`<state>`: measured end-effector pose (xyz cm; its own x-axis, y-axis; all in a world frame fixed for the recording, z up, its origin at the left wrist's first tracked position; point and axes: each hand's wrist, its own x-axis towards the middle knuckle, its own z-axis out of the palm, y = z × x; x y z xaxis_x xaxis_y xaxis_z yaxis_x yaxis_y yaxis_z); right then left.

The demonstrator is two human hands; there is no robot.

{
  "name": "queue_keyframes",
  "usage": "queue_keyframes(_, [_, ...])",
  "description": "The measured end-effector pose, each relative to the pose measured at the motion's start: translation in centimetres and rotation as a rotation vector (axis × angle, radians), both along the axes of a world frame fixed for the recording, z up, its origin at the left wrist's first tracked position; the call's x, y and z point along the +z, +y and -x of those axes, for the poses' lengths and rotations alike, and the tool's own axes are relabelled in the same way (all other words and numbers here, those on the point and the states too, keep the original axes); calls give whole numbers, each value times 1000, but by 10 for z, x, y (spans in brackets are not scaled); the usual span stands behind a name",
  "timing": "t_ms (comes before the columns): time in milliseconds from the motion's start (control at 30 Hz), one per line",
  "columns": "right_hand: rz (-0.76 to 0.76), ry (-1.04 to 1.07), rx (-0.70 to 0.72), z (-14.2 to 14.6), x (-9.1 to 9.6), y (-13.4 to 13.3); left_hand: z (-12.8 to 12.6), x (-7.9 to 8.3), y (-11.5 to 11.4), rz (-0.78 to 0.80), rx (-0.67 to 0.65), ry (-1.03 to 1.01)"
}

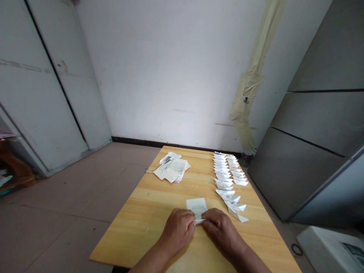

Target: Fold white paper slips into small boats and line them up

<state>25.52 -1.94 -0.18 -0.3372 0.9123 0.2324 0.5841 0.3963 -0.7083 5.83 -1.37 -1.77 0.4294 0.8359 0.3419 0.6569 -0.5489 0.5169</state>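
Observation:
A small printed sheet of paper (196,206) lies on the wooden table (148,227) near its front edge. My left hand (178,229) and my right hand (220,227) both press on the sheet's near edge, fingers curled and pinched onto the paper, which looks folded there. The fingertips of the two hands almost meet at the sheet's lower edge. Part of the paper is hidden under my fingers.
A loose pile of flat printed sheets (172,168) lies at the far left of the table. Several folded paper pieces (229,182) run in two rows along the right side. Grey cabinets (318,125) stand to the right, a wall behind, tiled floor left.

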Motion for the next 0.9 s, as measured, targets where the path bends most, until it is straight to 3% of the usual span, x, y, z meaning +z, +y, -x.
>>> queue_keyframes(200, [145, 132, -219, 6, -10, 21, 0, -5, 19, 179, 198, -113])
queue_keyframes(367, [50, -14, -273, 15, -13, 39, -3, -7, 33, 270, 274, -257])
queue_keyframes(533, [-7, -165, -323, 22, -18, 46, -4, -11, 31, 310, 286, -325])
queue_keyframes(733, [-32, -198, -313, 23, -29, 45, 0, -14, 21, 86, 156, -124])
queue_keyframes(900, [-80, -183, -297, 22, -33, 44, 0, -6, 11, 2, 154, 120])
